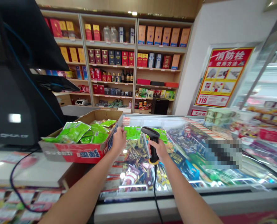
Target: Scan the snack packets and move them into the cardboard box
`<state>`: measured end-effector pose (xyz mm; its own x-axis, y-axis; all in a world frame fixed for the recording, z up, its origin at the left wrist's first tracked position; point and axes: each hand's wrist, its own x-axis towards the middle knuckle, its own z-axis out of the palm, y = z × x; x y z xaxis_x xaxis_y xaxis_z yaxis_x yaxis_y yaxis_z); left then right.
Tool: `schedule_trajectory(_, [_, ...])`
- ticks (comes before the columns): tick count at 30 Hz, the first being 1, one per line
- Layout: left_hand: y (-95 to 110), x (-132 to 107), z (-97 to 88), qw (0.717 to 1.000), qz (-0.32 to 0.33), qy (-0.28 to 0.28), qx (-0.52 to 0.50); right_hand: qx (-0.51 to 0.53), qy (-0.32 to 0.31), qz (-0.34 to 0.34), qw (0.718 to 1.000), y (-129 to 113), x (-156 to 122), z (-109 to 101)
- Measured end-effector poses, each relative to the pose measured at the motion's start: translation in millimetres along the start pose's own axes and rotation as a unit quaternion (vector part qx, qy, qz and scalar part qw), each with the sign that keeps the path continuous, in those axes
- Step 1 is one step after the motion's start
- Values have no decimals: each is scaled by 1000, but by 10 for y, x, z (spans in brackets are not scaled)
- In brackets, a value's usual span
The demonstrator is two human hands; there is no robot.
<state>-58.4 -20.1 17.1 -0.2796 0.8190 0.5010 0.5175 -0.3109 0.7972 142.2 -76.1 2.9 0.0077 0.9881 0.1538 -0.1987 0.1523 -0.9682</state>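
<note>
A black handheld barcode scanner (151, 144) with a yellow collar at its base sits firmly in the person's right hand (159, 150), the fingers wrapped closed around its grip, and its head tilts forward. It is held over the glass lid of a chest freezer (199, 199), just to the right of a cardboard box (82, 152) with red printing on its front wall. A black cord (155, 189) drops from the scanner's base past the freezer's front edge. The person's left hand (118, 140) is curled closed over the box's near right corner, touching its rim, with the hands fairly close together but apart. The box rests partly on a pale shop counter (31, 168) and is filled with flat green packets (74, 132). Another green packet (132, 133) lies just beyond the left hand, on the freezer side. Colourful snack packets (133, 161) fill the freezer below. A black checkout terminal (16, 93) stands to the left, and wooden shelves of boxed liquor (110, 56) line the back wall beside a red fire hydrant instruction poster (222, 77).
</note>
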Motion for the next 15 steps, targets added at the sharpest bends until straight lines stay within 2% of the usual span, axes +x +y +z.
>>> schedule_trajectory(2, [-103,31,16,999,-15,19,-24,-44,-7,16,999,2,4,8])
schedule_trajectory(5, [-175,59,12,998,-19,35,-42,-55,-13,11,998,-11,-10,29])
schedule_trajectory(15, [-229,34,46,998,-18,22,-48,-65,-26,10,998,-27,-33,47])
